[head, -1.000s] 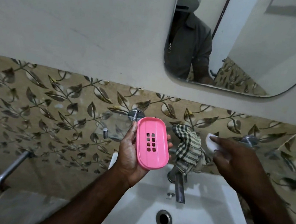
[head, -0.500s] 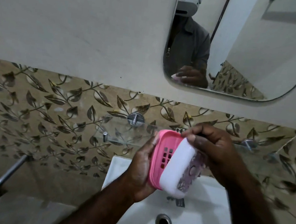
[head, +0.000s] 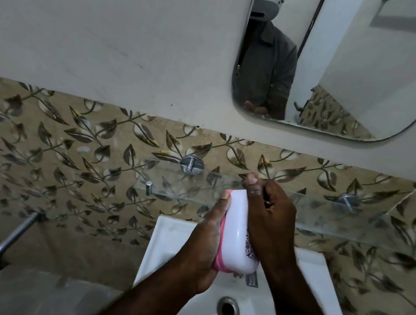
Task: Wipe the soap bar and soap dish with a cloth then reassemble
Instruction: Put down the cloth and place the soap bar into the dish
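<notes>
Above the sink, my left hand (head: 206, 239) grips the pink slotted soap dish tray (head: 220, 265) from its left side. Only a thin pink edge of it shows. A white rounded dish shell (head: 236, 227) with a dark floral print lies pressed against the tray's face. My right hand (head: 269, 220) holds this shell from the right, thumb on its top end and fingers curled behind. The checked cloth and the soap bar are hidden from view.
A white sink (head: 167, 243) with a metal drain (head: 228, 311) lies below my hands, and the tap's tip (head: 252, 278) pokes out under the dish. A glass shelf (head: 336, 219) runs along the leaf-patterned wall. A mirror (head: 365, 71) hangs above. A metal pipe (head: 13, 237) sticks out at left.
My right hand took the white shell from the shelf area and brought it left onto the pink tray. Both hands now close the two parts together, covering the cloth on the tap.
</notes>
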Tool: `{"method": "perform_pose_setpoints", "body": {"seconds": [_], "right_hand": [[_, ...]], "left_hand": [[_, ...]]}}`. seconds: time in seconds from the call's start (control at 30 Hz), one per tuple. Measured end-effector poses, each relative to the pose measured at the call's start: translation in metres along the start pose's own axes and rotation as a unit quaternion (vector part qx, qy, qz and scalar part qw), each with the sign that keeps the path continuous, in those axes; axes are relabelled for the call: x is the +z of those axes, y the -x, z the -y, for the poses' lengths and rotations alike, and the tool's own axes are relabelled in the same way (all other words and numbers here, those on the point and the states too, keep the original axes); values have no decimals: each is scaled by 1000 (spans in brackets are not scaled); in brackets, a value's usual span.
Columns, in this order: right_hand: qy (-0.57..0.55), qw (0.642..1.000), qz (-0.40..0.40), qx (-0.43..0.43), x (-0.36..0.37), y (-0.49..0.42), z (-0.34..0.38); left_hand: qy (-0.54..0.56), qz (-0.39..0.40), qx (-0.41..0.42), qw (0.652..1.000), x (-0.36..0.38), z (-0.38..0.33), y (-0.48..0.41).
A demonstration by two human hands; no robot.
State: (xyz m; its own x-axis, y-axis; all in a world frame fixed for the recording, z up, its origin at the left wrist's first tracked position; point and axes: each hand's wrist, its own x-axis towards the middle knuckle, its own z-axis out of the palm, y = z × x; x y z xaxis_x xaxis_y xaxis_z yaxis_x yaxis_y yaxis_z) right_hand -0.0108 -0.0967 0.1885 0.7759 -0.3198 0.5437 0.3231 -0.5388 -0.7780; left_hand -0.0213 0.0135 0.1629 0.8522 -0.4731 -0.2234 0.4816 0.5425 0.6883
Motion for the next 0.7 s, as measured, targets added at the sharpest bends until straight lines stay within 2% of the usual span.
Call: {"method": "perform_pose_setpoints", "body": {"seconds": [0.1,0.2,0.37,0.47,0.57,0.63,0.7], "right_hand": [[-19,987,117,106,-1,14,4],[-27,975,178,130,-2,23,1],[-14,987,138,81,4,42,1],[-55,984,136,105,13,46,-3],[-75,981,147,105,17,38,-3],[-63,986,144,58,18,36,-1],[-18,986,164,-27,20,37,1]], "left_hand": [[7,-44,24,999,4,-2,-2],[28,-73,44,996,9,-2,-2],[52,-53,34,997,10,1,2],[6,-77,34,996,9,1,-1],[11,-89,40,995,4,-5,-3],[35,-71,41,996,-2,-17,-5],[75,-56,26,995,-10,-33,-11]]}}
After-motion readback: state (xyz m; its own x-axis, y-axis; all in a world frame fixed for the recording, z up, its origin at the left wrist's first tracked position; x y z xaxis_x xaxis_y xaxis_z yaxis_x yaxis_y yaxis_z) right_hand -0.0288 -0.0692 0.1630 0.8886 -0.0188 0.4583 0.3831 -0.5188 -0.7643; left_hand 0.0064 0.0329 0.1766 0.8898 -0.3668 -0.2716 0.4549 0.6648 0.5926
